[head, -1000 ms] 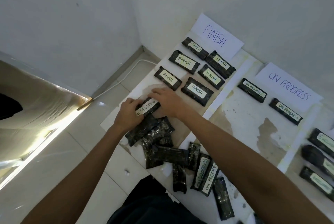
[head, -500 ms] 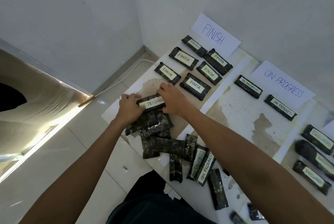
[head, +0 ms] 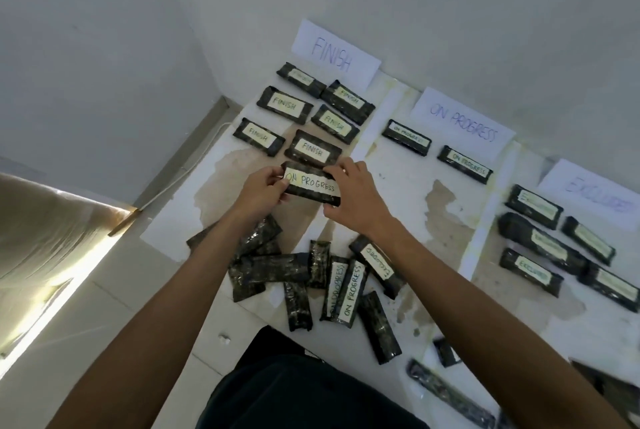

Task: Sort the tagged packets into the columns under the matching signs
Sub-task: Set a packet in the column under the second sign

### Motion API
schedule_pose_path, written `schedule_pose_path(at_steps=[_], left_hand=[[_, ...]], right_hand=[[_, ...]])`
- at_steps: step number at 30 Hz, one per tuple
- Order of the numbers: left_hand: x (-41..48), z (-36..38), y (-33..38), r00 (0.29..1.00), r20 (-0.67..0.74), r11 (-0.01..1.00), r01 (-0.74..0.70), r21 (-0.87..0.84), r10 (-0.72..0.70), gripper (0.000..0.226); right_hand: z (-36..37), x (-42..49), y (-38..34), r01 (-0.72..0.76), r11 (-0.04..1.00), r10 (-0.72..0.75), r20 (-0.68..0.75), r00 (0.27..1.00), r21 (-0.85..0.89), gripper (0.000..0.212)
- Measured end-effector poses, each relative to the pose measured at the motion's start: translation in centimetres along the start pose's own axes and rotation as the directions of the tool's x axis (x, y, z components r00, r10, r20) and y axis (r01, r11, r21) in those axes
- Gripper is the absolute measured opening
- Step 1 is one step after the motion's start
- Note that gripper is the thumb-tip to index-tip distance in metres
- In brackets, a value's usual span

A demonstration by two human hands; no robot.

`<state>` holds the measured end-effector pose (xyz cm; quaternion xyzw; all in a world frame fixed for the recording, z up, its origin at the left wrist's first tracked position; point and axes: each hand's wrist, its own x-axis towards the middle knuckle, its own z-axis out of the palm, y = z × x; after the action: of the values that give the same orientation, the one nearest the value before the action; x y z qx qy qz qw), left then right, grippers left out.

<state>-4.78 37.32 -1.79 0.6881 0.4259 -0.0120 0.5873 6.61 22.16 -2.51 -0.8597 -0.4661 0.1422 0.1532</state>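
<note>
Partly sorted: six packets under the FINISH sign [head: 334, 55], two under ON PROGRESS sign [head: 462, 122], pile [head: 311, 272] left (many face-down), left hand [head: 261, 191] and right hand [head: 349, 198] pinching an ON PROGRESS packet [head: 311, 184].

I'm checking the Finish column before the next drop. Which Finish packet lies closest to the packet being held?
The lowest right-hand Finish packet, just above the held On Progress packet; the other five lie farther up or left.
</note>
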Motion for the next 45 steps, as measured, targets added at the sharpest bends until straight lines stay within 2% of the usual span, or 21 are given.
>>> schedule_pose_path(at_steps=[2,5,10,12,14,16,20,24,28,30,33,36,42,45], left_hand=[[0.1,2.0,0.8,0.999,0.04,1.0,-0.013,0.013,0.012,0.017],[0.4,5.1,2.3,0.996,0.083,0.999,-0.035,0.041,0.032,0.032],[2.7,10.6,5.0,0.985,0.157,0.988,-0.095,0.125,0.075,0.04],[3.8,12.6,6.1,0.982,0.165,0.98,-0.119,0.16,0.092,0.037],[5.0,14.0,6.9,0.98,0.174,0.976,-0.128,0.174,0.098,0.017],[6.5,15.1,7.0,0.981,0.174,0.969,-0.125,0.212,0.088,0.006],[10.8,16.8,4.4,0.986,0.16,0.922,-0.112,0.37,0.055,0.032],[9.5,16.8,5.3,0.983,0.175,0.876,-0.133,0.464,0.056,0.03],[8.7,16.4,6.2,0.985,0.153,0.818,-0.152,0.554,0.079,0.039],[8.3,16.0,6.5,0.981,0.157,0.827,-0.183,0.532,0.116,0.043],[7.0,14.8,6.2,0.955,0.233,0.823,-0.279,0.496,0.183,0.04],[4.8,13.8,4.9,0.913,0.352,0.791,-0.366,0.49,0.204,0.035],[1.1,12.6,0.6,0.884,0.463,0.801,-0.327,0.502,0.07,0.038],[-0.3,12.4,-1.1,0.878,0.478,0.817,-0.287,0.501,0.016,0.038]], right_hand=[[-0.6,-1.3,1.7,-0.059,0.998,0.058,-0.013,0.998,-0.01,0.063],[-1.3,-2.5,4.4,-0.157,0.987,0.156,-0.045,0.987,-0.022,0.062],[-2.4,-2.3,9.0,-0.319,0.947,0.318,-0.05,0.947,-0.018,0.059],[-2.5,-1.5,10.8,-0.367,0.93,0.365,-0.045,0.93,-0.027,0.058],[-2.4,-0.5,12.3,-0.401,0.915,0.4,-0.046,0.915,-0.027,0.059],[-2.0,0.4,13.5,-0.415,0.909,0.414,-0.036,0.91,-0.044,0.058],[-1.5,1.6,14.7,-0.416,0.905,0.418,0.013,0.908,-0.086,0.054],[-1.1,1.4,15.0,-0.41,0.908,0.412,0.005,0.911,-0.086,0.05],[-1.4,0.9,14.7,-0.355,0.929,0.356,-0.006,0.935,-0.105,0.047],[-1.8,0.4,14.0,-0.327,0.941,0.328,-0.002,0.945,-0.087,0.05],[-2.5,-0.9,12.5,-0.308,0.951,0.309,0.073,0.948,-0.031,0.052],[-2.8,-3.3,10.5,-0.318,0.947,0.304,0.212,0.929,0.034,0.052],[-0.3,-9.4,7.4,-0.392,0.919,0.349,0.397,0.849,0.031,0.055],[1.8,-11.8,6.0,-0.419,0.907,0.394,0.414,0.82,-0.033,0.056]])
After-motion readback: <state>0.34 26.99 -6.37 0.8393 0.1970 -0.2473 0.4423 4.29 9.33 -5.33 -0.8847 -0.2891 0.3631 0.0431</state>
